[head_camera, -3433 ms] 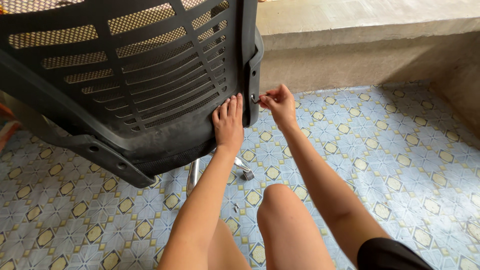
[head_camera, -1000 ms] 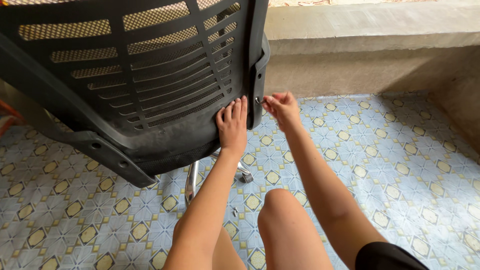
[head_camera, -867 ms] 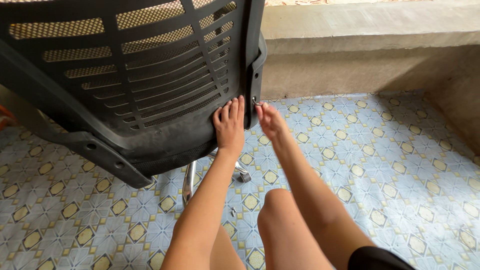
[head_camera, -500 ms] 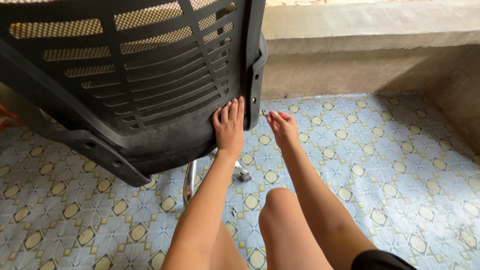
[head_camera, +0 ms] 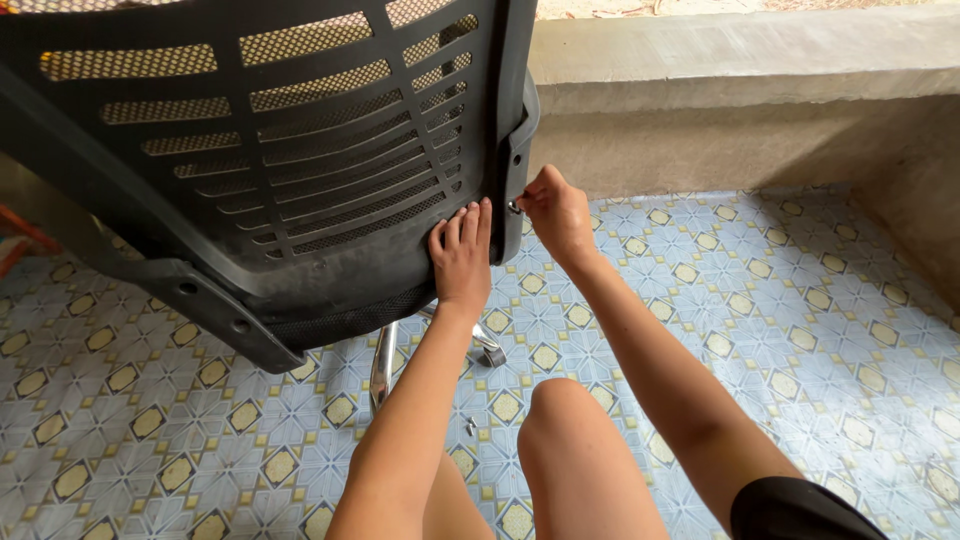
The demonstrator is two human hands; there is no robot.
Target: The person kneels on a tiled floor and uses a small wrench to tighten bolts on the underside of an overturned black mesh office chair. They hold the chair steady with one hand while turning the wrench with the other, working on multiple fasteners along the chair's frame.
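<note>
Two bare hands work at the side edge of a tilted black office chair back, seen from above.

The left hand [head_camera: 462, 252] lies flat on the black plastic slatted chair back with mesh [head_camera: 280, 150], fingers straight and close together. The right hand [head_camera: 556, 208] has its fingers curled narrow, pinching a small silver metal screw [head_camera: 514, 207] at the chair's black side bracket [head_camera: 517, 150]. A chrome chair leg [head_camera: 382, 360] stands below on the blue and yellow patterned tile floor [head_camera: 800, 300]. A grey concrete ledge [head_camera: 740, 60] runs behind.
</note>
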